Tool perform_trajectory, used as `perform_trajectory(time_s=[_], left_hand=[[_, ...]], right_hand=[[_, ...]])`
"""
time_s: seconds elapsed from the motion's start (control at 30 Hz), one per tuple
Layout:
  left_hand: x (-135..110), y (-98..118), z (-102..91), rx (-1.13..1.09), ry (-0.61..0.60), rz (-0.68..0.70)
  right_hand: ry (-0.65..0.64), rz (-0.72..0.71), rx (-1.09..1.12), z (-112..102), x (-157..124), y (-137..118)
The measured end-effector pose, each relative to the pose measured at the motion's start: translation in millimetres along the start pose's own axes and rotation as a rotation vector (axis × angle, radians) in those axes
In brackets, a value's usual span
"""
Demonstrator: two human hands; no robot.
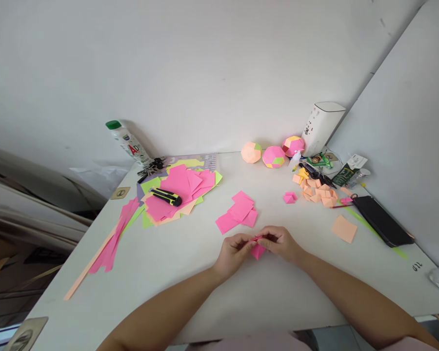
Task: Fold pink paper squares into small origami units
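Observation:
A small piece of folded pink paper (257, 251) is pinched between my two hands above the front of the table. My left hand (233, 253) grips its left side with thumb and fingertips. On the other side my right hand (281, 243) pinches it the same way. Part of the paper is hidden behind my fingers. Just beyond the hands lie several flat pink paper squares (240, 208), overlapping. A finished-looking folded pink piece (289, 197) sits farther back to the right.
Left: a heap of coloured paper (185, 187) under a utility knife (165, 196), and paper strips (113, 239). At the wall stand a bottle (129, 142), several paper balls (274, 157) and a white container (324, 126). Right: folded orange pieces (318, 192), a black pouch (382, 220), an orange square (344, 229).

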State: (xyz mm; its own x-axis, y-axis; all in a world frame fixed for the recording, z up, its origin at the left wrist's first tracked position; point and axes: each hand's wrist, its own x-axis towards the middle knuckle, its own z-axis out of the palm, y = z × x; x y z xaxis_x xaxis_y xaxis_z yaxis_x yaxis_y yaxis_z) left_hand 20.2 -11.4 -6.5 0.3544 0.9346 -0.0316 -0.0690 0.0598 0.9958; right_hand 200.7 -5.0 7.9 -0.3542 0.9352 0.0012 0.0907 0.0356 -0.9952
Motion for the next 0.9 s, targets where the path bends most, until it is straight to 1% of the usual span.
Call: perform_trajectory(time_s=[0.13,0.5,0.63,0.9], left_hand=[[0.2,-1.6,0.0,-0.051,0.010,-0.003],[-0.4,1.2,0.3,-0.031,0.018,0.049],[-0.8,1.7,0.2,-0.047,0.018,0.053],[-1.2,1.4,-0.4,-0.050,0.005,0.048]], right_hand=[[0.002,0.044,0.021,-0.9,-0.2,2.6],[-0.002,0.028,0.013,-1.0,1.1,-1.9],[-0.008,0.049,0.045,-0.9,1.3,-2.2],[0.026,0.092,0.075,-0.9,0.9,-0.9]])
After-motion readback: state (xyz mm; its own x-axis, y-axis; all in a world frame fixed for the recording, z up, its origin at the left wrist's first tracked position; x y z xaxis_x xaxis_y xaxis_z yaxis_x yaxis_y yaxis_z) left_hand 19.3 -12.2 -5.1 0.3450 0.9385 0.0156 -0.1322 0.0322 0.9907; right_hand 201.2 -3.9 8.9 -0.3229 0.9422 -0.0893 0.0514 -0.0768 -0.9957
